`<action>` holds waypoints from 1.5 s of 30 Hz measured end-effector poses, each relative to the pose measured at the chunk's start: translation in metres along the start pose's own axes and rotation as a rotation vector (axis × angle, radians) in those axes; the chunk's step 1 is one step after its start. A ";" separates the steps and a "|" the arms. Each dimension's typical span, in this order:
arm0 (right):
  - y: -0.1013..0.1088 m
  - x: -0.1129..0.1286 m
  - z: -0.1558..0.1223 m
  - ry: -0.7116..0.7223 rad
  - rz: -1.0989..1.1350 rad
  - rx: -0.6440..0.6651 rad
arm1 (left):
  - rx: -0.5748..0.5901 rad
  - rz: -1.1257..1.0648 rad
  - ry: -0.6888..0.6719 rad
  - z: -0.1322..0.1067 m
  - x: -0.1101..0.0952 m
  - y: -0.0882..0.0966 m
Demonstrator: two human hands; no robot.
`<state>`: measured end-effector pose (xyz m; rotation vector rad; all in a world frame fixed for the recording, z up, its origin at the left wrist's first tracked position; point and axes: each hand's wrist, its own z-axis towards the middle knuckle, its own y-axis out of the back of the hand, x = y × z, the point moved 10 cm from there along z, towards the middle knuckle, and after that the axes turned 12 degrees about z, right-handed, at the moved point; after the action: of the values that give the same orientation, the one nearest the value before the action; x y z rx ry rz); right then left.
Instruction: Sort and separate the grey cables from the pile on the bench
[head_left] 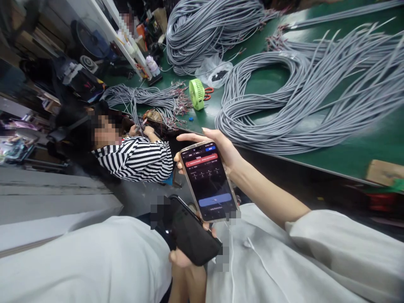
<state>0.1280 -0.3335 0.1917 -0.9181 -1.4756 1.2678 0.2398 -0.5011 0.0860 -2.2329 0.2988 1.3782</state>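
Observation:
My right hand (225, 147) comes in from the right, its fingers wrapped around a phone (214, 185) in a clear case. That screen is lit, dark with a red banner near the top and a blue button low down. Below it, my left hand (183, 257) grips a second phone (194, 235) with a black screen, tilted and partly behind the lit one. Fingertips of the left hand show at the far edge of the black phone. Pixelated patches hide parts around both phones.
A green table (331, 162) bears coiled grey cables (265, 109), another cable pile (214, 33), a green fan (197, 93), red-handled scissors (208, 93) and a plastic bag (213, 69). Seated at the left, a person in a striped top (135, 160) handles cables. A cardboard box (386, 172) sits far right.

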 end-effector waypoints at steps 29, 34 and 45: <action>-0.006 -0.006 0.004 -0.026 0.003 0.020 | 0.196 -0.421 -0.160 0.002 -0.029 -0.036; -0.003 -0.007 0.004 -0.032 0.013 -0.007 | 0.252 -0.406 -0.108 0.000 -0.016 -0.030; -0.003 -0.008 0.003 -0.025 0.012 -0.016 | 0.108 -0.383 -0.003 -0.009 0.017 -0.005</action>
<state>0.1273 -0.3422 0.1930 -0.9258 -1.5033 1.2825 0.2566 -0.5006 0.0753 -2.0646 -0.0555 1.1313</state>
